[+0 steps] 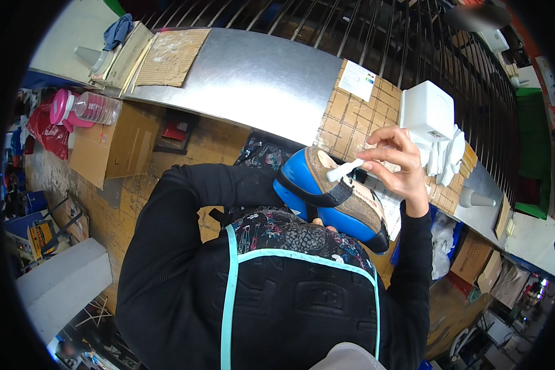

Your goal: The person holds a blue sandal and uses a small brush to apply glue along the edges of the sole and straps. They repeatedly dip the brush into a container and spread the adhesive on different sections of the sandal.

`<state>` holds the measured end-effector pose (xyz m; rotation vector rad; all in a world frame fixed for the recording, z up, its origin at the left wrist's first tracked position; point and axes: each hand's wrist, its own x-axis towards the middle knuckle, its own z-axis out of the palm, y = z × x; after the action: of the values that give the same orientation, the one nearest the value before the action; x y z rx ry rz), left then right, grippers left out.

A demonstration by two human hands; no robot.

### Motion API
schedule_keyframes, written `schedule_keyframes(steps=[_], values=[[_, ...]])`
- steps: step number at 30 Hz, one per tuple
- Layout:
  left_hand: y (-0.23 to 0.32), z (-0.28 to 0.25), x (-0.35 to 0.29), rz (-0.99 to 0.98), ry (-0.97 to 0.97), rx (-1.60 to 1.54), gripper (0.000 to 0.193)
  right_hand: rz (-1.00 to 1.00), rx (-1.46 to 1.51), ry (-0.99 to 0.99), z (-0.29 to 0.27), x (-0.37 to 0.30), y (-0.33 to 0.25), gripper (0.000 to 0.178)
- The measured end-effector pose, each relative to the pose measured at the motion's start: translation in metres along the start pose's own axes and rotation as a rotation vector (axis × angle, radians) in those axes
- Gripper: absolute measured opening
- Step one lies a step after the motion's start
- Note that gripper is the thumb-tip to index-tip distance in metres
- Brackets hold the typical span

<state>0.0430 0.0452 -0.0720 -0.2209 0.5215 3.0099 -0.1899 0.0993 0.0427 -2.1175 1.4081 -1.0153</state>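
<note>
A shoe [319, 196] with a smooth blue body, a black band and cork-brown parts lies tilted above my lap. My left hand [324, 226] grips it from below; only a few fingertips show past its near edge. Between the thumb and fingers of my right hand [399, 161] is a small white applicator [344, 171]. Its tip touches or hovers just over the pale inner area near the shoe's far end; I cannot tell which.
Ahead is a metal bench [262, 83] with cardboard sheets [174, 57]. A white container [427, 111], white cloths or papers [447, 157] and a grey cone [475, 198] stand at right. An open carton [129, 142] and a clear plastic jar [97, 108] are at left. Metal bars [314, 24] run behind the bench.
</note>
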Motion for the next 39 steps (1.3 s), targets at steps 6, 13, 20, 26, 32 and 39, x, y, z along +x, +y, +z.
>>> schedule_keyframes(steps=[6, 13, 20, 26, 32, 39], values=[[-0.001, 0.004, 0.012, 0.111, -0.209, 0.56, 0.067, -0.051, -0.072, -0.09, -0.014, -0.005, 0.001, 0.019], [0.055, 0.004, 0.034, -0.093, -0.251, -0.644, 0.073, 0.1, -0.003, 0.369, -0.053, -0.023, -0.019, 0.017], [0.119, 0.021, 0.039, 0.711, 0.311, 0.437, 0.084, 0.299, 0.042, 0.527, 0.018, -0.029, -0.052, 0.017], [0.123, 0.029, 0.025, 0.749, 0.378, 0.56, 0.08, 0.114, -0.297, 0.44, 0.041, -0.015, -0.042, 0.024], [0.118, 0.018, 0.025, 0.787, 0.391, 0.48, 0.078, -0.034, -0.701, 0.738, 0.063, -0.009, -0.019, 0.032], [0.114, 0.016, 0.025, 0.799, 0.379, 0.537, 0.076, 0.022, -0.501, 0.61, 0.067, -0.026, -0.033, 0.033]])
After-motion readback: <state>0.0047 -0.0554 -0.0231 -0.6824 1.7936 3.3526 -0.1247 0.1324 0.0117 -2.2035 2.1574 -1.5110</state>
